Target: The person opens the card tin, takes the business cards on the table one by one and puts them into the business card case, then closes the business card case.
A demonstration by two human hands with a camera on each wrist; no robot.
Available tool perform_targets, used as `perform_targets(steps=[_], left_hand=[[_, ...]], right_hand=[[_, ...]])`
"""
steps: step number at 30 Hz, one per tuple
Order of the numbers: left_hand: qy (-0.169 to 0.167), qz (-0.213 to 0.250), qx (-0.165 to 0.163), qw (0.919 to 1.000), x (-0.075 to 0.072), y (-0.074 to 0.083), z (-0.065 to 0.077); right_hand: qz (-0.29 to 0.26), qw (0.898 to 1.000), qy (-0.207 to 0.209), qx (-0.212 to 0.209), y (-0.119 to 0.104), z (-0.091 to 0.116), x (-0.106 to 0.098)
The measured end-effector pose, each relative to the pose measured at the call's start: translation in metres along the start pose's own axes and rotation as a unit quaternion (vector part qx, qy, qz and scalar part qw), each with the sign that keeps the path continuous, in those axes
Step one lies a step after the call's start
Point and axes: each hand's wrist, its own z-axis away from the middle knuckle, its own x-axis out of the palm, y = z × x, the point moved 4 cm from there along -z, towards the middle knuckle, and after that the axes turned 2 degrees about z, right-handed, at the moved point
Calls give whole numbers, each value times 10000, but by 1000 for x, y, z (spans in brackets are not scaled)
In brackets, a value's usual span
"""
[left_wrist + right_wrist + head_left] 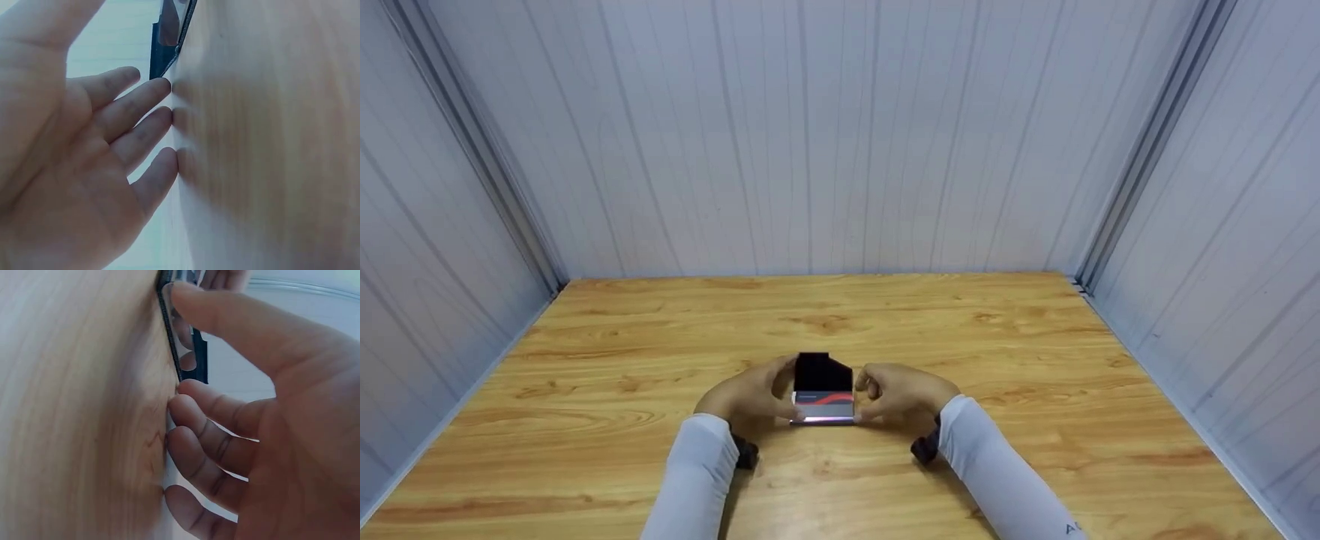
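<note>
A small flat case (pixel 823 409) sits on the wooden table between both hands. Its front part is grey with a red wavy stripe, and a black panel (pixel 819 371) with a slanted corner rises behind. My left hand (pixel 750 388) is at its left side, thumb at the front corner and forefinger near the panel. The other left fingers (pixel 135 135) extend with tips against the table. On the right side my right hand (pixel 907 390) has its thumb (pixel 194 301) touching the front corner. Its remaining fingers bend gently, tips at the table beside the case's shiny side.
The wooden table (pixel 825 315) runs back to a white panelled wall (pixel 840 135), with similar walls at left and right. Dark wrist cameras (pixel 925 448) are strapped under both wrists. Light sleeves (pixel 694 472) cover the forearms.
</note>
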Motion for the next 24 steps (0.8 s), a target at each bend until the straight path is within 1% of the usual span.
perform_targets(steps=[2, 4, 7, 12, 16, 19, 22, 24], left_hand=[[0, 17, 88, 10000, -1, 0, 0], [46, -16, 87, 10000, -3, 0, 0], [47, 79, 173, 9998, -5, 0, 1], [-43, 578, 426, 9974, -6, 3, 1], [3, 949, 412, 9946, -7, 5, 2], [170, 1169, 370, 9923, -8, 4, 2], [393, 1079, 429, 9925, -9, 4, 1], [535, 838, 456, 9940, -10, 5, 0]], right_hand=[[-1, 10000, 18, 26, 0, -1, 0], [2, 10000, 40, -1, 0, -2, 0], [0, 10000, 71, -3, 2, -4, 0], [29, 9999, 97, 113, 2, -4, 1], [40, 9998, 99, 186, 3, -3, 1], [42, 9997, 79, 221, 3, -3, 1], [56, 9997, 58, 226, 4, -3, 2], [63, 9998, 57, 200, 4, -3, 2]])
